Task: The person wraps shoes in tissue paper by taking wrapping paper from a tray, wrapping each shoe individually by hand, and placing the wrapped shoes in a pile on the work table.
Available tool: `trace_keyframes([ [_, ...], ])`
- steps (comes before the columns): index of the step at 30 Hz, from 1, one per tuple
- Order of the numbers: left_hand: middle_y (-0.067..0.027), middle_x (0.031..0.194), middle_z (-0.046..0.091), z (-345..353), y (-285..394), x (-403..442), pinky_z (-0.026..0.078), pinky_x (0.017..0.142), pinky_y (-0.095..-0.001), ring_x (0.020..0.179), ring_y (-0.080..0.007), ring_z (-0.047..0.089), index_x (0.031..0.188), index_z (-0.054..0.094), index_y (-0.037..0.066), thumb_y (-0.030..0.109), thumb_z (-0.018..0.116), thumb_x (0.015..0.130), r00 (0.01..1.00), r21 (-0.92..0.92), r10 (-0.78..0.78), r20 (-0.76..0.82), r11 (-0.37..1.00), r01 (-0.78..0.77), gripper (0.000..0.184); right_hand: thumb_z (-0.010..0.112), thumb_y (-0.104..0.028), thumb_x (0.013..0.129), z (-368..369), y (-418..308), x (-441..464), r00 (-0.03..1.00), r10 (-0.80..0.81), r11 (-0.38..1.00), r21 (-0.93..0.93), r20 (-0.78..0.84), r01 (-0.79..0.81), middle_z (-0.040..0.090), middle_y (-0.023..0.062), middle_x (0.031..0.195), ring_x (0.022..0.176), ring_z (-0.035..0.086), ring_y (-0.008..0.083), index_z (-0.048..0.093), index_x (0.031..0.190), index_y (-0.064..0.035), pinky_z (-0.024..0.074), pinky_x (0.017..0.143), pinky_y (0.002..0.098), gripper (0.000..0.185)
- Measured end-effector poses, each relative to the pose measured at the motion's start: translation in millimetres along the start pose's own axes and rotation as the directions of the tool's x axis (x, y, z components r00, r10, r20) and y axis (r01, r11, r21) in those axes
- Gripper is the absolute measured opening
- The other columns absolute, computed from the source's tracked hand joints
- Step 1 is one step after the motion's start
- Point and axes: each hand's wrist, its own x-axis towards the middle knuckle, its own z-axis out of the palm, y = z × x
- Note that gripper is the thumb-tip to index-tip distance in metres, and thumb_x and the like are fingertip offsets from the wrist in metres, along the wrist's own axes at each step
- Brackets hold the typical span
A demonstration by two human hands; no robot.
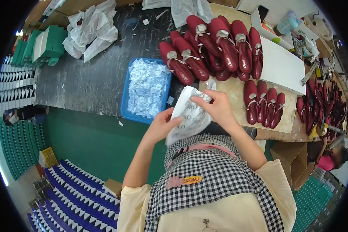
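We see white paper printed all over with dark grey lettering. Our apron is a black-and-white check, with a pink band, a dusty pink flower and a yellow badge with dark lettering. Our shirt is plain cream. The slippers are deep red, with silvery-grey trim and pale lettering on their red insoles. Our tray is bright blue, its packets pale blue and white. We have a scuffed black counter, a pale tan board, green boxes, a green floor and violet-blue rows patterned with white triangles.
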Motion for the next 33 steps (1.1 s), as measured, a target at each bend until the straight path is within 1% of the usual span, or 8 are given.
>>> trace_keyframes([
  [3,-0.0074,0.088,0.067,-38.0,2.3,-12.0,0.045,0.063,-0.0193,0.072,-0.0083,0.056,0.115,0.062,-0.005,0.015,0.057,0.093,0.985,0.176,0.040,-0.169,0.984,-0.010,0.030,0.071,-0.008,0.082,42.0,-19.9,13.3,0.991,-0.100,0.991,-0.099,-0.086,0.092,0.060,-0.0034,0.067,0.061,0.050,0.0035,0.069,0.087,0.0001,0.0380,0.053,0.0154,0.009],
  [8,-0.0024,0.073,0.064,-92.5,22.8,-32.1,0.039,0.053,-0.0177,0.062,-0.0047,0.050,0.098,0.067,-0.005,0.018,0.054,0.097,0.972,-0.051,0.112,-0.205,0.991,-0.125,0.026,0.070,-0.008,0.083,94.0,-61.0,40.6,0.992,-0.023,0.994,0.099,-0.121,0.036,0.062,-0.0021,0.069,0.062,0.052,0.0041,0.068,0.092,0.0014,0.0406,0.055,0.0162,0.013],
  [13,-0.0018,0.073,0.063,-128.2,48.8,-41.2,0.037,0.051,-0.0164,0.060,-0.0027,0.048,0.092,0.067,-0.005,0.016,0.055,0.096,0.936,0.107,0.246,-0.252,0.968,-0.225,0.024,0.070,-0.007,0.083,133.1,-80.7,63.5,0.907,-0.279,0.911,0.211,-0.316,0.354,0.064,-0.0009,0.069,0.060,0.054,0.0059,0.068,0.094,0.0013,0.0431,0.055,0.0170,0.014],
  [17,-0.0009,0.068,0.057,-128.0,64.1,-40.5,0.035,0.051,-0.0205,0.058,-0.0056,0.043,0.082,0.065,-0.004,0.014,0.058,0.094,0.798,0.139,0.347,-0.493,0.937,-0.322,0.022,0.069,-0.007,0.083,134.4,-87.7,54.5,0.965,-0.222,0.974,-0.073,-0.139,0.214,0.066,0.0017,0.070,0.057,0.055,0.0086,0.068,0.095,0.0020,0.0456,0.054,0.0186,0.015],
  [22,-0.0017,0.066,0.050,-97.3,22.7,-14.3,0.034,0.053,-0.0254,0.058,-0.0100,0.038,0.076,0.059,-0.003,0.011,0.060,0.092,0.679,0.442,0.629,-0.377,0.767,-0.465,0.022,0.068,-0.020,0.080,145.2,-73.0,41.8,0.963,-0.226,0.940,-0.293,-0.148,0.176,0.067,0.0062,0.067,0.048,0.055,0.0186,0.069,0.087,-0.0026,0.0454,0.049,0.0286,0.019],
  [30,-0.0043,0.072,0.053,-91.0,10.3,19.4,0.035,0.054,-0.0282,0.060,-0.0129,0.040,0.078,0.055,-0.004,0.007,0.061,0.090,0.610,0.731,0.698,-0.375,0.627,-0.268,0.017,0.064,-0.016,0.080,68.3,10.7,38.1,0.989,-0.145,0.881,-0.457,-0.013,0.123,0.067,0.0054,0.067,0.052,0.058,0.0217,0.071,0.088,-0.0034,0.0475,0.054,0.0290,0.016],
  [32,-0.0063,0.070,0.052,-86.9,4.0,29.3,0.036,0.054,-0.0302,0.057,-0.0178,0.039,0.078,0.054,-0.003,0.006,0.063,0.088,0.605,0.924,0.773,-0.191,0.350,-0.156,0.017,0.063,-0.017,0.080,39.0,32.5,32.5,0.993,-0.119,0.847,-0.519,0.026,0.116,0.067,0.0062,0.068,0.053,0.059,0.0242,0.071,0.087,-0.0046,0.0484,0.055,0.0311,0.017],
  [33,-0.0063,0.070,0.052,-81.5,4.0,31.5,0.036,0.054,-0.0302,0.057,-0.0178,0.039,0.078,0.054,-0.003,0.006,0.063,0.088,0.607,0.924,0.772,-0.186,0.348,-0.161,0.017,0.062,-0.018,0.081,21.7,35.6,31.9,0.993,-0.063,0.838,-0.535,0.105,0.109,0.070,0.0081,0.074,0.063,0.063,0.0254,0.072,0.088,-0.0052,0.0495,0.061,0.0322,0.017],
])
